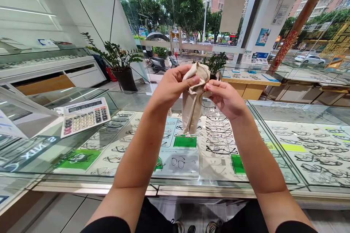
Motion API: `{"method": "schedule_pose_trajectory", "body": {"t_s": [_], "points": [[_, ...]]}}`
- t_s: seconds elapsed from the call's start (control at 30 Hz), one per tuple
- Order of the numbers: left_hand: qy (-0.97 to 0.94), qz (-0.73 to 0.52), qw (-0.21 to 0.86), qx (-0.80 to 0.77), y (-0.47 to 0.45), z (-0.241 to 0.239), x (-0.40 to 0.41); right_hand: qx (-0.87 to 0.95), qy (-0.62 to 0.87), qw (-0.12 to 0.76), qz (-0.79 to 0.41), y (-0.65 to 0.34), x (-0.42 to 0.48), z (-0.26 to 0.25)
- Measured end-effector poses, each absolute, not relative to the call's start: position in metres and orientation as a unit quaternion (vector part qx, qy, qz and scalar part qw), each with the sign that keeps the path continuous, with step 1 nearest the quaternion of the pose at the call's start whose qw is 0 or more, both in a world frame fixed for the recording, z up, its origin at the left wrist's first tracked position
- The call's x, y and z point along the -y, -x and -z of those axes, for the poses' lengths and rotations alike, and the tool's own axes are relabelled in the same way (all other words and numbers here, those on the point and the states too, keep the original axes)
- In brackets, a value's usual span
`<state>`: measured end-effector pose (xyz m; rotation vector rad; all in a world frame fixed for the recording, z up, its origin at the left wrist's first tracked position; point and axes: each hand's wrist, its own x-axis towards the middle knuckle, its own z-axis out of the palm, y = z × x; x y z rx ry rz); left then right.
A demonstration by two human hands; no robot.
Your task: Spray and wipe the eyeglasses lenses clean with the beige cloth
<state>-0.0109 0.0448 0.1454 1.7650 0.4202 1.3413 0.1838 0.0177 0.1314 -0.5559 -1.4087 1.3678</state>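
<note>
A beige cloth (191, 111) hangs in folds from my left hand (177, 82), which is closed on it at chest height above the glass counter. My right hand (225, 96) pinches a thin-rimmed pair of glasses (209, 105) beside the cloth. One round lens rim shows below my right fingers; the rest of the glasses is hidden by the cloth and fingers. Beneath both hands, rows of eyeglass frames (221, 149) lie inside the display counter (175, 180).
A calculator (85, 116) stands tilted on the counter at the left. Potted plants (124, 65) stand behind the counter near the window. Further glass display cases (308, 111) extend to the right. The glass top's front edge runs close before me.
</note>
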Motion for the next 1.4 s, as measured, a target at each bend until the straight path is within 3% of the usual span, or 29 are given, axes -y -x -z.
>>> {"method": "schedule_pose_trajectory", "body": {"t_s": [0.37, 0.77, 1.1, 1.23, 1.4], "points": [[-0.628, -0.698, 0.282, -0.196, -0.028, -0.132, -0.036, 0.613, 0.219, 0.494, -0.577, -0.176, -0.014, -0.128], [-0.705, -0.555, 0.419, -0.136, -0.004, -0.143, -0.032, 0.596, 0.233, 0.489, -0.593, -0.204, -0.015, -0.138], [-0.638, -0.705, 0.261, -0.166, -0.034, -0.13, -0.035, 0.552, 0.182, 0.467, -0.667, -0.18, -0.013, -0.132], [-0.631, -0.693, 0.305, -0.167, -0.03, -0.131, -0.036, 0.565, 0.199, 0.465, -0.652, -0.186, -0.016, -0.131], [-0.687, -0.58, 0.415, -0.139, -0.011, -0.14, -0.035, 0.571, 0.229, 0.491, -0.616, -0.202, -0.016, -0.138]]}}
